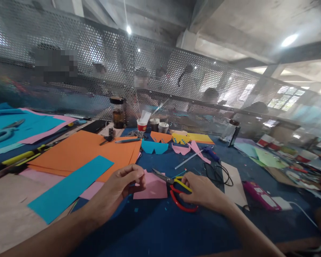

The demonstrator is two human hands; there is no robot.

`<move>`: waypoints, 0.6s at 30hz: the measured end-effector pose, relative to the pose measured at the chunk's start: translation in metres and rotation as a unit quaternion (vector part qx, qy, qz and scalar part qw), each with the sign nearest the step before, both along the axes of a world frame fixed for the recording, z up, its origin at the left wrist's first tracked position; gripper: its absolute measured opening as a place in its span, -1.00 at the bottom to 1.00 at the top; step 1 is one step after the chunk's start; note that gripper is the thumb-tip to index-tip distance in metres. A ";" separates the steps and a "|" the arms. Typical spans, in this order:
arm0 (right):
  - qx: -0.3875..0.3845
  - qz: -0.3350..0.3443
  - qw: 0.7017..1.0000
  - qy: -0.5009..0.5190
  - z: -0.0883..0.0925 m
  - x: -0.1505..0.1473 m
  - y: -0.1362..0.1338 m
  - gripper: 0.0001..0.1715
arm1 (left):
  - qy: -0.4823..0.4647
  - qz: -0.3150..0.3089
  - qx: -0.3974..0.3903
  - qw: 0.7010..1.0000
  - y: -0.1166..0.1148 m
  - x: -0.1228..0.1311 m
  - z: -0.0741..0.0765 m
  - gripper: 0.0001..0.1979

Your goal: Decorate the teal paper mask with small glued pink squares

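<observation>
My right hand grips scissors with one yellow and one red handle, their blades pointing left and slightly parted. Under the blades lies a pink sheet of paper on the blue tabletop. Left of the blades, my left hand is closed in a pinch above the sheet's left edge; whatever the fingertips hold, if anything, does not show. Behind the sheet are cut paper shapes with notched edges: blue, orange, pink and yellow. Small blue scraps lie near the pink sheet.
Orange sheets and a blue paper strip lie to the left. A glue gun with its black cord sits to the right, near a magenta power strip. Cups and a jar stand before a perforated metal screen.
</observation>
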State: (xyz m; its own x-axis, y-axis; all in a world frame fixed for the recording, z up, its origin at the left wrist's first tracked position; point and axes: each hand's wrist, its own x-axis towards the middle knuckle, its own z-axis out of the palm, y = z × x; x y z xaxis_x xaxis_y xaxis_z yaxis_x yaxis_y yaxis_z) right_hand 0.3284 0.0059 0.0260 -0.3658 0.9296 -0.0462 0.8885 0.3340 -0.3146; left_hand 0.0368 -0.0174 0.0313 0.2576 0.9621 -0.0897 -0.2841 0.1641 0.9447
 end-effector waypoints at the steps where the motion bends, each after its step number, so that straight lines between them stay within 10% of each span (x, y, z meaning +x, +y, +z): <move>1: -0.012 -0.010 1.000 0.013 0.001 0.004 -0.001 -0.73 | -0.004 0.000 0.000 1.000 0.000 0.000 0.000 -0.77; 7: -0.135 -0.025 0.972 0.190 0.015 0.013 -0.002 -0.75 | -0.024 0.003 -0.005 1.000 0.002 -0.001 0.000 -0.75; 13: -0.251 0.049 0.874 0.413 0.023 -0.014 -0.012 -0.68 | -0.026 0.024 -0.023 0.999 0.003 0.001 0.002 -0.77; 18: -0.329 0.062 0.851 0.404 0.024 -0.047 -0.028 -0.88 | -0.027 0.056 -0.007 0.998 0.000 0.002 0.005 -0.78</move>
State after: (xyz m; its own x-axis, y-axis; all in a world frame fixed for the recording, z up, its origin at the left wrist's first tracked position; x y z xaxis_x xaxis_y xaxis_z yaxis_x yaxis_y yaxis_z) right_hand 0.2819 -0.0217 0.0502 -0.6193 0.7510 -0.2290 0.2635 -0.0759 -0.9617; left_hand 0.0391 -0.0175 0.0365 0.1542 0.9837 -0.0923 -0.3513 0.1420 0.9255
